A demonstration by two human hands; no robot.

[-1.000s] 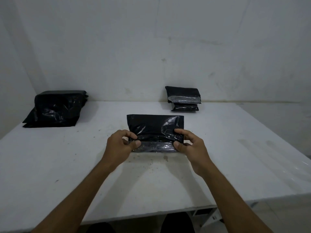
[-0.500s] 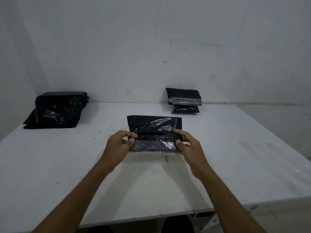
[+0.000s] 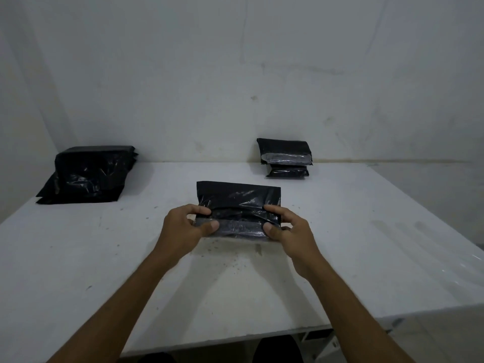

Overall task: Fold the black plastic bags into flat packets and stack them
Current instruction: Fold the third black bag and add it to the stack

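Note:
A partly folded black plastic bag [image 3: 238, 199] lies on the white table [image 3: 104, 258] in front of me, its near edge turned up into a grey-looking strip. My left hand [image 3: 183, 229] pinches the bag's left near corner between thumb and fingers. My right hand [image 3: 288, 229] pinches the right near corner the same way. A small stack of folded black packets [image 3: 285, 157] stands at the back of the table by the wall. A pile of unfolded black bags [image 3: 86, 174] sits at the back left.
A white wall runs along the table's far edge and a second wall closes the left side. The table's near edge crosses the bottom of the view, with dark shapes and a metal frame below it. Small specks of dirt dot the tabletop near the bag.
Both hands keep their pinch on the near corners and the folded near strip has shifted only slightly. The view has tilted down a little.

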